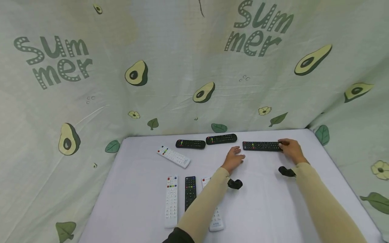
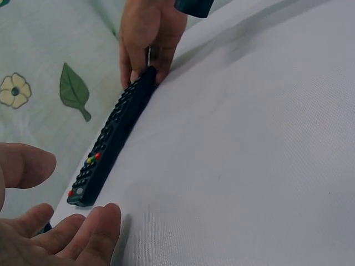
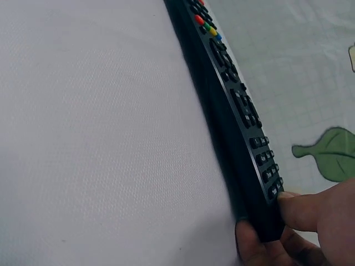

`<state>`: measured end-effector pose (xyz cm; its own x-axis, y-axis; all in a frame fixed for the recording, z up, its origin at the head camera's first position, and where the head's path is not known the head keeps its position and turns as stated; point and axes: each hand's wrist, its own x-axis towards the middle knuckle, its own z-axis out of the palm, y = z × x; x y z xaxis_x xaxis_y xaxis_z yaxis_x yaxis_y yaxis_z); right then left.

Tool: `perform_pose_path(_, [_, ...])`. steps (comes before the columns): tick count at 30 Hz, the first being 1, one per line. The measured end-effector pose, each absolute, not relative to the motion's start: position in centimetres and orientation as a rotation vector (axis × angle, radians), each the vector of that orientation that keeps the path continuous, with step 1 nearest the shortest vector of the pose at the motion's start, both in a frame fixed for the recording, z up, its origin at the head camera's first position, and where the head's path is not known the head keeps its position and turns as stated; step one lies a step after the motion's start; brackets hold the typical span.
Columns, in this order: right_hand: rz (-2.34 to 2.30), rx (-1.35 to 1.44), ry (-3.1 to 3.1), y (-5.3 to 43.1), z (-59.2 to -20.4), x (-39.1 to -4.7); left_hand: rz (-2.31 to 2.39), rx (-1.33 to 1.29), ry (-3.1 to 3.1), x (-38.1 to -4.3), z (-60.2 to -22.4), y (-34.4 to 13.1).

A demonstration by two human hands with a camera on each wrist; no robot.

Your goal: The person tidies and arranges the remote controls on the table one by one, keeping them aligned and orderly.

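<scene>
Head view: a long black remote (image 1: 262,146) is situated near the far edge of the white desk (image 1: 258,202), right of centre, buttons upward. The right hand (image 1: 291,150) pinches its right end between thumb and fingers; the left hand (image 1: 233,160), fingers parted and grasping nothing, stands just beside the opposite end, which bears coloured buttons. Leftward lie a rounded black remote (image 1: 190,144) and a slightly angled black remote (image 1: 221,139), nearly end to end, with a diagonal white remote (image 1: 173,156) nearer the viewer. Nearest is a row: a lengthwise white remote (image 1: 171,201), a middle black remote (image 1: 190,189) and a third, white remote (image 1: 216,221), the latter two partly covered by the left sleeve (image 1: 203,206).
</scene>
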<state>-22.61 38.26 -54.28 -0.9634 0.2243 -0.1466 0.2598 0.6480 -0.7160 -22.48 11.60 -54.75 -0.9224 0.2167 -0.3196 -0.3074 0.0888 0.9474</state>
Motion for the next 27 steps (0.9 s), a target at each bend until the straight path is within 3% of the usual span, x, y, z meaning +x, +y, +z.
perform_pose_path(11, [-1.306,0.371,2.792,37.5,-55.1,-21.9,1.938,-0.148,1.902,-22.4,-55.3,11.7])
perform_pose_path(27, [-1.367,0.393,2.813,35.5,-54.3,-16.8,2.029,-0.139,1.979,-20.6,-55.6,10.3])
